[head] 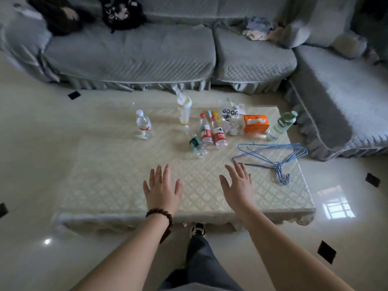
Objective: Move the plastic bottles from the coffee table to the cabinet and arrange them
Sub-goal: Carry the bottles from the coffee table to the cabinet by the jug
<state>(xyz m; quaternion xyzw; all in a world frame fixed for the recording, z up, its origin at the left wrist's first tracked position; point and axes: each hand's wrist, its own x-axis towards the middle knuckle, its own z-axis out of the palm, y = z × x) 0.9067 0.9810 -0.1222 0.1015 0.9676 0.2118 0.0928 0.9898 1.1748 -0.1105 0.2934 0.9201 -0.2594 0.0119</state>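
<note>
Hands: left hand [162, 191] and right hand [237, 185] spread flat, empty, above near tabletop [117, 185].
Bottles: plastic bottles [206, 133] clustered mid-tabletop, one [143, 124] apart at left.
Advice: reach further forward, grip each body firmly, avoid hangers [277, 156].

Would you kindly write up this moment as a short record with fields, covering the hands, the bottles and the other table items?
left hand: left hand open, fingers spread over the coffee table, holding nothing
right hand: right hand open, holding nothing
bottles: red-label bottles, green-label bottle, lone bottle apart at left
other items: orange tissue box, blue hangers, white tumbler, green flask
cabinet: not in view
</note>
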